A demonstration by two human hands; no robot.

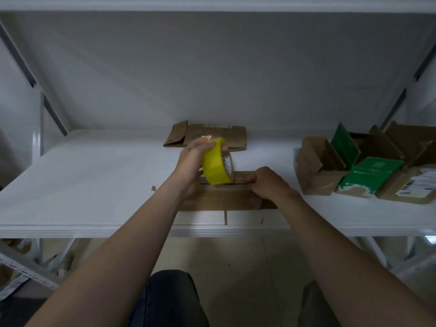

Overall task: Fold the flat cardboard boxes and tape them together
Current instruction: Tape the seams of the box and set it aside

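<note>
A folded brown cardboard box sits on the white shelf near its front edge, with a dark seam across its top. My left hand grips a yellow roll of tape and holds it upright just above that seam. My right hand rests on the box's right top side, its fingers curled and pinching at the seam, where the tape's end seems to lie. A flat, unfolded cardboard box lies further back on the shelf.
The white shelf board stretches wide to the left. At the right stand several opened brown and green boxes. Grey metal shelf posts run at the lower left. My knees show below the front edge.
</note>
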